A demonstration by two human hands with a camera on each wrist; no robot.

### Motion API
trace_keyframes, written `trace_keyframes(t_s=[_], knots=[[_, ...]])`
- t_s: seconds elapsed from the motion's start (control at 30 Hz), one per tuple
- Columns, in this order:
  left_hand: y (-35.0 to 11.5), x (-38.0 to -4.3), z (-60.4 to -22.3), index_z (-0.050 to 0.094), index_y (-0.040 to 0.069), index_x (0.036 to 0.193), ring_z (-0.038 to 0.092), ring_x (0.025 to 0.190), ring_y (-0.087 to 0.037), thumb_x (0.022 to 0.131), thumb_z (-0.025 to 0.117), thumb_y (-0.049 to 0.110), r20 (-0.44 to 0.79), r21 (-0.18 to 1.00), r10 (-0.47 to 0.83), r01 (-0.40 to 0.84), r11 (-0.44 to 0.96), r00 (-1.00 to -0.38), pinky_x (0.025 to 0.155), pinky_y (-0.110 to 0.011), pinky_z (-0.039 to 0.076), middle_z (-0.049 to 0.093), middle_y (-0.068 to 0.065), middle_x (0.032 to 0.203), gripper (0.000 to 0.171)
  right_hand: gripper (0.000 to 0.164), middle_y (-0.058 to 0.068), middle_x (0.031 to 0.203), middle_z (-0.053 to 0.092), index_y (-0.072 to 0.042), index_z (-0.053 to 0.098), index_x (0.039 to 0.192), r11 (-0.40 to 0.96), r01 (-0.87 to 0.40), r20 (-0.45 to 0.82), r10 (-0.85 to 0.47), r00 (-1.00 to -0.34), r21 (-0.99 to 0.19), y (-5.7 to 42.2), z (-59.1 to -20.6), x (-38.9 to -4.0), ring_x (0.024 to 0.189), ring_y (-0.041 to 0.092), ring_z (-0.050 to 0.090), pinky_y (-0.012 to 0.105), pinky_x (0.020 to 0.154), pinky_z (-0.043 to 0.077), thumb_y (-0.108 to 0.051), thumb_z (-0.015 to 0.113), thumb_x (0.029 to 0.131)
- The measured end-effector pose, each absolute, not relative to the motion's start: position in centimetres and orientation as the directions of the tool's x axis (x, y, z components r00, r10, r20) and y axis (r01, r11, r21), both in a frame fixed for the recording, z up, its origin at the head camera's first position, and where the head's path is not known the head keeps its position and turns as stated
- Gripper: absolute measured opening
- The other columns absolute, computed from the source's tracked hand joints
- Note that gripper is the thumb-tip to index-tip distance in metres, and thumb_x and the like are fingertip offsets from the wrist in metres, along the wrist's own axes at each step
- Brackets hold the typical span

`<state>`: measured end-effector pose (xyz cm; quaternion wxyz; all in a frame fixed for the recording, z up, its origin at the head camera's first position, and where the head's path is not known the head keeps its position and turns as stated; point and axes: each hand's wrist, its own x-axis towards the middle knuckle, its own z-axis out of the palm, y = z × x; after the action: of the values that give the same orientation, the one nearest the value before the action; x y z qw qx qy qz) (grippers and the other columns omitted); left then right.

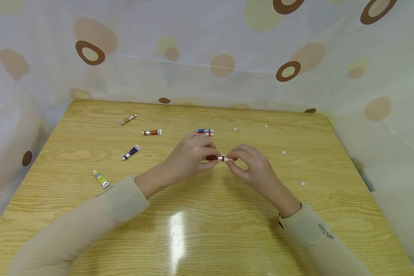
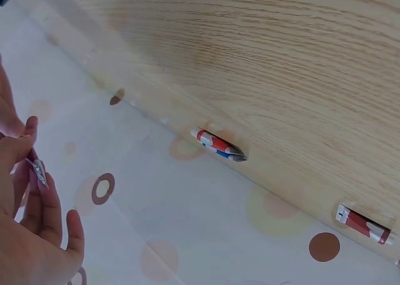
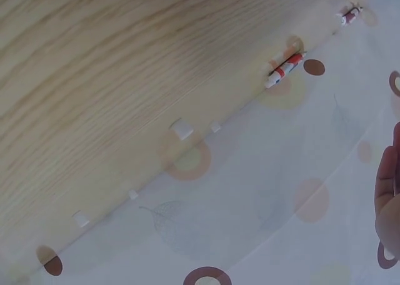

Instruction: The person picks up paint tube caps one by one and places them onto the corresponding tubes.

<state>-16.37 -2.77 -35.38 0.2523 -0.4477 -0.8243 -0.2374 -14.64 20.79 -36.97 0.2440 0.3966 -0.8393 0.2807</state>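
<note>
My left hand [image 1: 196,155] holds a small dark red paint tube [image 1: 212,157] above the middle of the table, its white end pointing right. At that end, my right hand [image 1: 253,163] pinches the white cap [image 1: 227,158] between thumb and fingers. Just behind the left hand lie a blue paint tube [image 1: 204,130] and a red paint tube [image 1: 208,134], side by side. In the left wrist view the left hand [image 2: 37,216] shows at the left edge with the tube's silvery end [image 2: 40,172]. Only part of the right hand [image 3: 389,197] shows in the right wrist view.
Left on the wooden table [image 1: 207,237] lie an ochre tube [image 1: 128,119], a brown-red tube [image 1: 151,132], a purple tube [image 1: 131,152] and a yellow tube [image 1: 101,179]. Several small white caps, one nearest the front [image 1: 303,184], are scattered at right. A patterned curtain [image 1: 200,50] hangs behind.
</note>
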Motion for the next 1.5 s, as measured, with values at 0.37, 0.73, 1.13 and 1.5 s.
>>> trace_keyframes(t_s=[0.37,0.73,1.13,1.5], knots=[[-2.3,-16.7,-35.7,0.083,0.013,0.087,0.067,0.084,-0.015,0.082,0.086,0.013,0.681,0.022,0.631,0.872,0.489,-0.371,0.087,-0.032,0.053,0.072,0.001,0.09,0.006,0.016,0.007,0.09,0.071,-0.002,0.073,0.09,0.52,-0.807,0.632,-0.533,-0.563,-0.281,20.9,-36.9,-15.0,0.081,0.018,0.066,0.036,0.073,0.059,0.003,0.084,0.08],[-2.3,-17.3,-35.9,0.082,0.011,0.088,0.065,0.086,-0.018,0.082,0.085,0.012,0.64,0.134,0.607,0.847,0.515,-0.471,0.079,-0.033,0.052,0.071,-0.001,0.091,0.006,0.018,0.007,0.098,0.072,-0.002,0.075,0.098,0.557,-0.765,0.597,-0.508,-0.621,-0.322,21.2,-37.1,-15.3,0.085,0.021,0.068,0.035,0.074,0.06,-0.003,0.084,0.083],[-2.7,-20.3,-37.1,0.083,0.009,0.096,0.068,0.087,-0.02,0.089,0.082,0.017,0.485,0.284,0.554,0.721,0.632,-0.677,0.09,-0.041,0.056,0.073,-0.003,0.095,0.011,0.023,0.009,0.107,0.071,-0.002,0.074,0.105,0.642,-0.704,0.584,-0.459,-0.67,-0.303,23.1,-37.3,-15.4,0.09,0.022,0.069,0.027,0.073,0.056,-0.004,0.084,0.084],[-2.9,-22.9,-38.4,0.082,0.008,0.104,0.068,0.091,-0.021,0.093,0.077,0.017,0.349,0.376,0.515,0.62,0.689,-0.783,0.095,-0.044,0.053,0.073,-0.006,0.1,0.015,0.022,0.009,0.107,0.07,-0.003,0.074,0.109,0.709,-0.608,0.54,-0.374,-0.754,-0.359,26.0,-37.7,-15.6,0.092,0.021,0.067,0.03,0.079,0.054,-0.002,0.079,0.087]])
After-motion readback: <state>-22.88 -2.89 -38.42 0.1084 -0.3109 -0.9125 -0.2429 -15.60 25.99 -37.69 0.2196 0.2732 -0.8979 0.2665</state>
